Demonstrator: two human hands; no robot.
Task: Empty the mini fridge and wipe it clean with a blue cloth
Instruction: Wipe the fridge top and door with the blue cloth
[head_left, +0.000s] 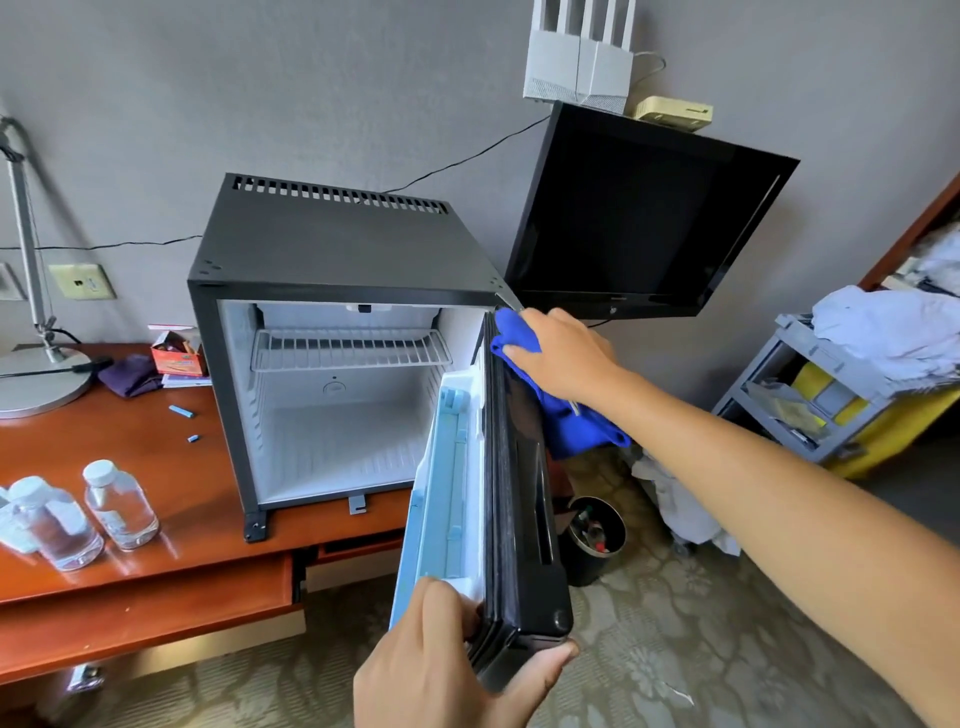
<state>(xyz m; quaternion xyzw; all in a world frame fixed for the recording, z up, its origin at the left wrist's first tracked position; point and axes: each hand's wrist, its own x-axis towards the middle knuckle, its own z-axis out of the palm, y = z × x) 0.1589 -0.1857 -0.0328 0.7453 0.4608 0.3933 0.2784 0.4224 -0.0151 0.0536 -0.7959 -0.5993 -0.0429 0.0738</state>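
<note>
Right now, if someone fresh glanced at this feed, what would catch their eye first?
Probably the open mini fridge on the wooden desk, its white inside bare except for a wire shelf. Next, the right hand pressing a blue cloth against the top of the open door, while the left hand grips the door's lower corner. Water bottles stand on the desk at far left.

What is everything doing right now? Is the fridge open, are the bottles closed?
Mini fridge: open, nothing inside, one wire shelf in place.
Fridge door: swung open.
Blue cloth: pressed on the door's outer side.
Right hand: presses the cloth.
Left hand: grips the door's free edge.
Water bottles: upright, capped.
TV: off.
</note>
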